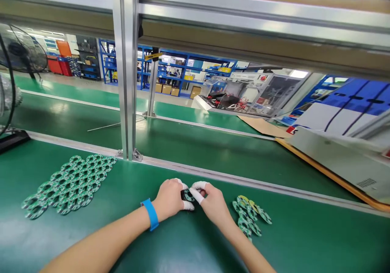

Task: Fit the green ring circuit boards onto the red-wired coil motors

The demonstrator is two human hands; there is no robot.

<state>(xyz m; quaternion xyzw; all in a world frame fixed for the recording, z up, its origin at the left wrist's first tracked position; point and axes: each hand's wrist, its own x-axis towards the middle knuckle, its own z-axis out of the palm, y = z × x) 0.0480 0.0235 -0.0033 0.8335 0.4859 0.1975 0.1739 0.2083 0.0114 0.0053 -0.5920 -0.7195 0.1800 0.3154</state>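
Note:
White covers sit on the fingertips of both my hands. My left hand (170, 200), with a blue band at the wrist, is closed around a small black round part. Against that part lies a ring-shaped green circuit board (189, 195). The thumb and fingers of my right hand (210, 200) pinch together at the board's right edge. Fingers partly hide both pieces. On the left of the green table, many ring-shaped circuit boards (74, 183) lie flat in overlapping rows. To the right of my right hand is a smaller loose pile of ring boards (248, 216), some with yellow faces.
An upright aluminium post (126, 70) rises from a metal rail (213, 173) along the table's far edge. A fan (20, 51) stands at the left. A grey panel with an orange edge (341, 155) lies at the right. Blue shelves (179, 72) are in the background.

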